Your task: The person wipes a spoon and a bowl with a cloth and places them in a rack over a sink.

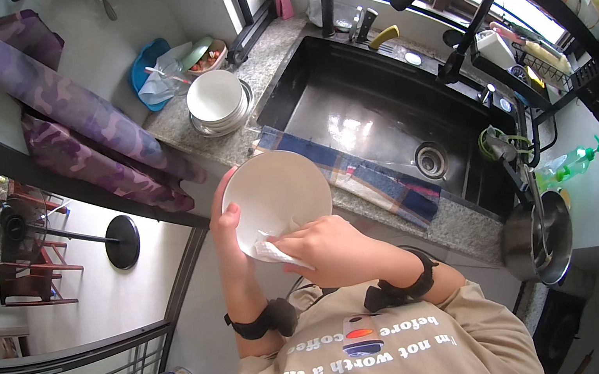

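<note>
My left hand [229, 222] grips a white bowl [279, 190] by its left rim, thumb over the edge, and the bowl's inside faces the camera. In my right hand [324, 248] is a white cloth or paper wipe [281, 252], pressed against the bowl's lower inner wall. Its fingertips are partly hidden by the wipe. Beyond the bowl, a plaid cloth [356, 171] lies along the front edge of the black sink [314, 95]. A stack of white bowls and plates [215, 97] stands on the granite counter left of the sink.
A black faucet [463, 11] arches over the sink. Near the right wall are a steel pot [552, 240] and a green pump bottle [569, 165]. A blue basin [143, 85] and a food container [218, 55] sit at the counter's left end. A dish rack [537, 10] is overhead.
</note>
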